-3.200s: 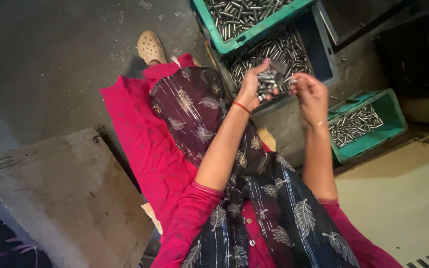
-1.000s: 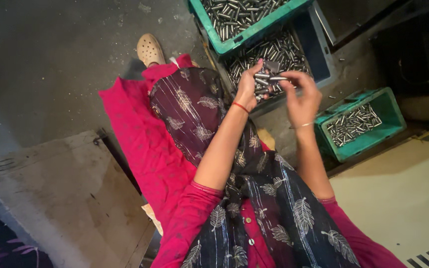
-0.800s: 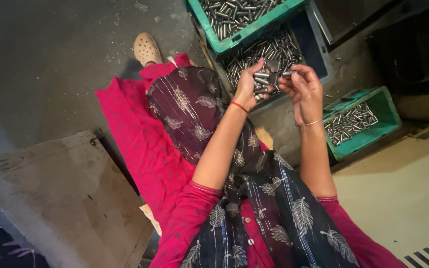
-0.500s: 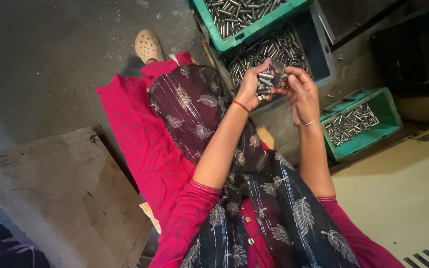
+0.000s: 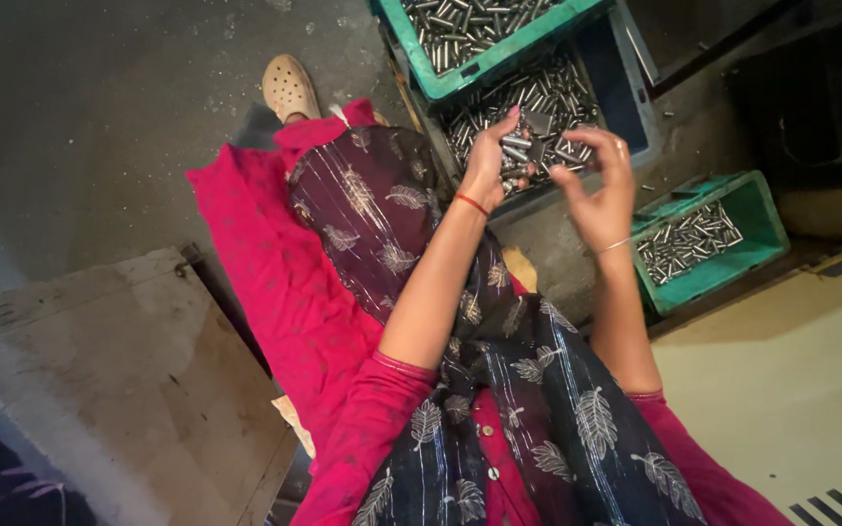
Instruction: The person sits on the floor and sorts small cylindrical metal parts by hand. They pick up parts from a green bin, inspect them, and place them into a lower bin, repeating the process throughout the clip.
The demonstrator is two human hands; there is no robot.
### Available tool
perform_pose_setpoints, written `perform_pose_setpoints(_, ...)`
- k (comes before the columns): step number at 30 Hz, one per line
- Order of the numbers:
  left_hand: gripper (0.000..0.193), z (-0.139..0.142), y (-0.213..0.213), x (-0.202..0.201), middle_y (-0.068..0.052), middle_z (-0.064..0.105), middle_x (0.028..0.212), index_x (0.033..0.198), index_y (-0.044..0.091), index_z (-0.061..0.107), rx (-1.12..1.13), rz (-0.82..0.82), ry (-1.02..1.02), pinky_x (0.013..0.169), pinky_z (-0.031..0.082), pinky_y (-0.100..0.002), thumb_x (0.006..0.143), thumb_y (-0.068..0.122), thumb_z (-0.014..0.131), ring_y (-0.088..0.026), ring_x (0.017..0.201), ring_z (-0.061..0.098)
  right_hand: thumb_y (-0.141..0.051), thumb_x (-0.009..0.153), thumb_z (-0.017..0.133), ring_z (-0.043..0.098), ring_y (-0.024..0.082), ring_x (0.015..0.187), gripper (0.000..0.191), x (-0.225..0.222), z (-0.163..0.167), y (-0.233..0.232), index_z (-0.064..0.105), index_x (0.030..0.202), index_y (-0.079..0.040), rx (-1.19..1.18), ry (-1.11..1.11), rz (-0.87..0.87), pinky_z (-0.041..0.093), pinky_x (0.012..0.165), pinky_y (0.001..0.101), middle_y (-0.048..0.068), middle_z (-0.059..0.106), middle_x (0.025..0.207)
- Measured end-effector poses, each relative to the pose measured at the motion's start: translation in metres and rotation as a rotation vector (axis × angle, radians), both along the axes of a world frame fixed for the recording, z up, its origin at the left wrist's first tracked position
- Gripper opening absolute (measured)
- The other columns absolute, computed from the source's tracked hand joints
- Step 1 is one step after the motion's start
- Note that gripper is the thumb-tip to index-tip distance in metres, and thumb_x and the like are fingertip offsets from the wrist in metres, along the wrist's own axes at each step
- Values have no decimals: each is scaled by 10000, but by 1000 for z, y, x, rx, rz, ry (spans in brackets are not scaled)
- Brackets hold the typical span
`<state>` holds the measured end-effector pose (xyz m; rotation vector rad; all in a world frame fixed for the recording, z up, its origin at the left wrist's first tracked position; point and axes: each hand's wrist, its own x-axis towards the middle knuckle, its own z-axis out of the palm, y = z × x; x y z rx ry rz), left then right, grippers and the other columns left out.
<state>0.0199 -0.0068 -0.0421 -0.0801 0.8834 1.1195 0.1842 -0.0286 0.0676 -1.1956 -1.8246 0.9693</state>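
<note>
A grey, gritty concrete floor [image 5: 99,117] carries a dark blue plastic crate [image 5: 626,93] of small metal cylinders, a green plastic crate [image 5: 733,258] of the same, and what looks like a worn metal plate [image 5: 119,390].

**Around the seated worker**

A beige clog [image 5: 289,88] rests on the grey concrete floor [image 5: 99,117] near the top edge. A pink garment [image 5: 285,282] and a dark leaf-patterned scarf [image 5: 538,390] cover the lap. A worn metal plate [image 5: 109,380] lies at the lower left. A pale mat [image 5: 782,390] fills the lower right corner, beside a small green crate [image 5: 762,219].
</note>
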Motion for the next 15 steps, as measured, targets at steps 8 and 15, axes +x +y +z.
perform_pose_setpoints(8,419,-2,-3,4,-77,625,617,843,65,603,59,-111,49,293,396,-325,984,459,587,-201,419,597,-153,933,808,547,293,1215,135,-33,8,-4,788,1057,-104,162,-193,-77,438,1073,405,123,595,1205)
perform_pose_setpoints(15,363,5,-3,1,-87,629,638,861,96,559,26,-38,-51,292,389,-336,990,435,550,-220,414,591,-213,1109,577,632,137,998,165,-14,-37,7,594,1177,-64,-361,540,-145,531,891,283,52,654,1085)
